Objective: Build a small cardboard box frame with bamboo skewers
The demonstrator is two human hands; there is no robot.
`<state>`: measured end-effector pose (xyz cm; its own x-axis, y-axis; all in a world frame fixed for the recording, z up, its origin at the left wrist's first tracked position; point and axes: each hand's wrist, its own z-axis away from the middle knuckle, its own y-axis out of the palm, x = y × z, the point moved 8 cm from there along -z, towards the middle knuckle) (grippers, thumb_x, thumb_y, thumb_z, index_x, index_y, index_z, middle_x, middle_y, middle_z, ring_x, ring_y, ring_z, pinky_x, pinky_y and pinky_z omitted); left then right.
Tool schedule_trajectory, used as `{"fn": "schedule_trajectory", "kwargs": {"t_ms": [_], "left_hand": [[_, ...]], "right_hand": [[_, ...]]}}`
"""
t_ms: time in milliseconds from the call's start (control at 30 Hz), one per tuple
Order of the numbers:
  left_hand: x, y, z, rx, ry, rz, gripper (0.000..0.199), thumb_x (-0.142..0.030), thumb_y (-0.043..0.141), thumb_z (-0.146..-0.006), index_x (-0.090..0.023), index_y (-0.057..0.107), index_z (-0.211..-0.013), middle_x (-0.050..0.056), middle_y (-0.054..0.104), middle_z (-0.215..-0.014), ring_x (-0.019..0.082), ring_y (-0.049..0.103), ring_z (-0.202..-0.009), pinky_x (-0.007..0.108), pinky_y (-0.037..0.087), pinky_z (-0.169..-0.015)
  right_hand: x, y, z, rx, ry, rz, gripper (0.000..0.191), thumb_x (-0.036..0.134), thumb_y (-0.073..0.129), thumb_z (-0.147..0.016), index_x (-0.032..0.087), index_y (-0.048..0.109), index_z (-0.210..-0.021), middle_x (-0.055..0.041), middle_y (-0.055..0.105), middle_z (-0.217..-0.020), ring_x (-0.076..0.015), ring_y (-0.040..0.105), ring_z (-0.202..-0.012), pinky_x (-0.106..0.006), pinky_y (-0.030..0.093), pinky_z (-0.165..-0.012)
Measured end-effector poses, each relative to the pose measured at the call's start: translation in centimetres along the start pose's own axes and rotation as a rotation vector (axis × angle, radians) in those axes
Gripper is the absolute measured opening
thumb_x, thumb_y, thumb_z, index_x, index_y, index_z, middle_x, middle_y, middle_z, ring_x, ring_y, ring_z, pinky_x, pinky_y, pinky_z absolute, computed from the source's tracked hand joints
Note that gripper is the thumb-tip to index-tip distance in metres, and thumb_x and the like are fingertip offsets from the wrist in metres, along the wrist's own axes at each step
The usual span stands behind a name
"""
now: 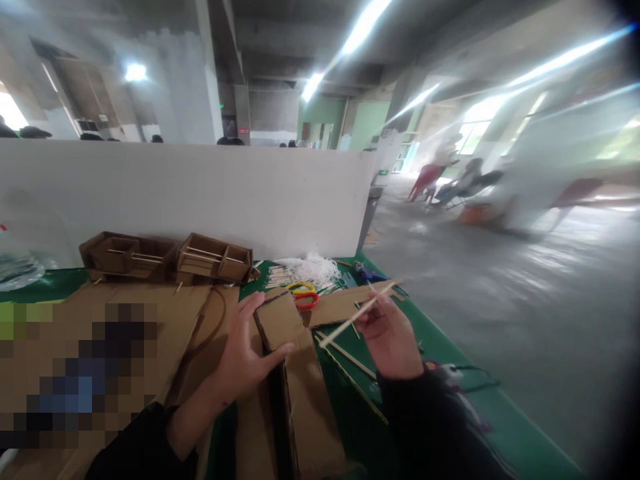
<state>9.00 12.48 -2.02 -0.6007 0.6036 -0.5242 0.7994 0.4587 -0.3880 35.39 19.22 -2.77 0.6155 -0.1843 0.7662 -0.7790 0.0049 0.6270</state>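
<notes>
Right grip [393, 333]: pinching a thin wooden stick [345, 325], held slantwise above the green table [440, 340]. Left grip [243, 360]: spread, thumb and fingers apart, touching a cardboard piece [283, 319]. At the rear of the table, before a white partition [240, 193]: left cardboard box [94, 255] and right cardboard box [235, 270], side by side, open. Each divided into one larger and one smaller compartment, with pale rods inside, crosswise. At far left: clear plastic bag [20, 270], contents not discernible. Right of both boxes: loose white string [317, 269], heaped on the table.
</notes>
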Motion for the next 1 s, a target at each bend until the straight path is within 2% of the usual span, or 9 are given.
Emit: {"fn": "schedule_trajectory", "kwargs": {"t_ms": [233, 533, 1000], "left_hand": [[-0.1, 0.1, 0.0, 0.027, 0.046, -0.002, 0.082, -0.040, 0.078, -0.075, -0.023, 0.033, -0.142, 0.015, 0.044, -0.139, 0.032, 0.042, -0.132, 0.054, 0.036, -0.111], [-0.2, 0.4, -0.1, 0.052, 0.059, -0.002, 0.082, -0.040, 0.078, -0.075, -0.022, 0.033, -0.141, 0.016, 0.044, -0.140, 0.032, 0.042, -0.132, 0.053, 0.037, -0.110], [-0.1, 0.2, -0.1, 0.053, 0.042, 0.013, 0.083, -0.040, 0.079, -0.074, -0.024, 0.033, -0.142, 0.015, 0.044, -0.141, 0.033, 0.042, -0.133, 0.056, 0.035, -0.111]], "right_hand": [[-2.9, 1.3, 1.1, 0.098, 0.103, 0.103, 0.025, 0.037, 0.080, -0.073, 0.018, 0.068, -0.085, -0.0033, 0.070, -0.074, -0.0170, 0.065, -0.064, -0.025, 0.053, -0.046], [-4.2, 1.7, 1.6, 0.136, 0.172, 0.129, 0.027, 0.038, 0.080, -0.074, 0.017, 0.066, -0.085, -0.0029, 0.071, -0.076, -0.0172, 0.068, -0.065, -0.025, 0.054, -0.046], [-2.4, 0.0, 0.5, -0.012, 0.079, 0.110, 0.027, 0.038, 0.080, -0.073, 0.020, 0.066, -0.088, -0.0006, 0.069, -0.078, -0.0159, 0.066, -0.062, -0.023, 0.052, -0.044]]}}
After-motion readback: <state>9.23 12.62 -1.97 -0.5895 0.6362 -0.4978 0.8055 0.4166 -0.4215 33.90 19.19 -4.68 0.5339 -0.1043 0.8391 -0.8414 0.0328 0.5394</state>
